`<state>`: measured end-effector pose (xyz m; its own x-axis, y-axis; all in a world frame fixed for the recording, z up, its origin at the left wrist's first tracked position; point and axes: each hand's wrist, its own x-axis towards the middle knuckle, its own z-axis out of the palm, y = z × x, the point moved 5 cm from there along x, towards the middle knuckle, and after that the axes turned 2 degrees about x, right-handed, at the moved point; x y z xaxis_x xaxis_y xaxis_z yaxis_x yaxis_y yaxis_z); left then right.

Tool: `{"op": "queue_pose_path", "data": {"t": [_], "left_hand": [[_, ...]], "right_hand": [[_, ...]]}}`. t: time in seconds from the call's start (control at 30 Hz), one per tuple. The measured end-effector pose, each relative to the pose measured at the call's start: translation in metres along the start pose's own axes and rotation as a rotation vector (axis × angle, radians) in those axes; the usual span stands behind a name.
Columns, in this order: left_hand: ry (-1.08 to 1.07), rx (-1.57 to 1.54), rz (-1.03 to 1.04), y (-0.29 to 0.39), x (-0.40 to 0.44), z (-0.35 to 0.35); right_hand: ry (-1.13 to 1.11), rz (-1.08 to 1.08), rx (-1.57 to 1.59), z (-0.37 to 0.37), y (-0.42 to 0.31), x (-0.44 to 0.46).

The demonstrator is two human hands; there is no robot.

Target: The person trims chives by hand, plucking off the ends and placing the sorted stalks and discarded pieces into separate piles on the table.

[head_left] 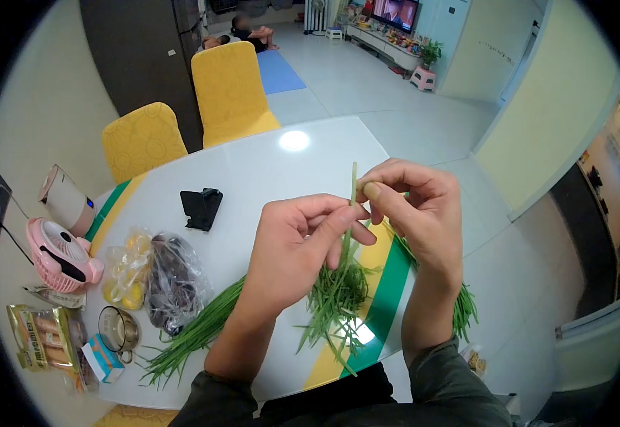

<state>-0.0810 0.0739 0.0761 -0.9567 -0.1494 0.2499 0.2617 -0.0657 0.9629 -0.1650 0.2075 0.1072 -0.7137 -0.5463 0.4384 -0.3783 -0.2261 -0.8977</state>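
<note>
My left hand [289, 249] pinches a thin green vegetable stalk [354, 179] between thumb and fingers, holding it upright over the table. The stalk's pale end sticks up above the fingers, and its lower part runs down toward narrow leaves. Close beside the upper end, my right hand [424, 210] has thumb and forefinger pressed together; whatever is between them is too small to make out. Beneath my hands lies a loose pile of leafy greens [338, 292]. A long bunch of greens [200, 331] lies by my left forearm, and more greens [464, 313] show beyond my right forearm.
On the white table [253, 167] are a black stand [201, 208], bagged yellow fruit [128, 277], a bag of dark produce [175, 277], a glass cup [118, 329], packaged food [43, 338] and a pink fan [61, 256]. Yellow chairs [230, 92] stand behind. Two people are on the floor farther back.
</note>
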Motion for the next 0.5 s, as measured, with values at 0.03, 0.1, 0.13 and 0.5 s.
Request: {"op": "queue_pose_path", "data": {"t": [0.03, 0.1, 0.13, 0.5], "left_hand": [[-0.004, 0.003, -0.002, 0.000, 0.000, 0.000], [-0.023, 0.011, 0.006, -0.002, 0.000, -0.001], [-0.032, 0.015, 0.011, -0.002, 0.001, -0.001], [0.215, -0.292, 0.079, -0.004, 0.012, -0.034]], "right_hand": [[0.005, 0.001, 0.007, 0.000, 0.000, 0.000], [0.012, 0.007, 0.023, 0.001, 0.001, 0.000], [-0.002, -0.006, 0.012, 0.002, 0.001, 0.001], [-0.315, 0.190, -0.072, 0.026, 0.017, -0.009]]}}
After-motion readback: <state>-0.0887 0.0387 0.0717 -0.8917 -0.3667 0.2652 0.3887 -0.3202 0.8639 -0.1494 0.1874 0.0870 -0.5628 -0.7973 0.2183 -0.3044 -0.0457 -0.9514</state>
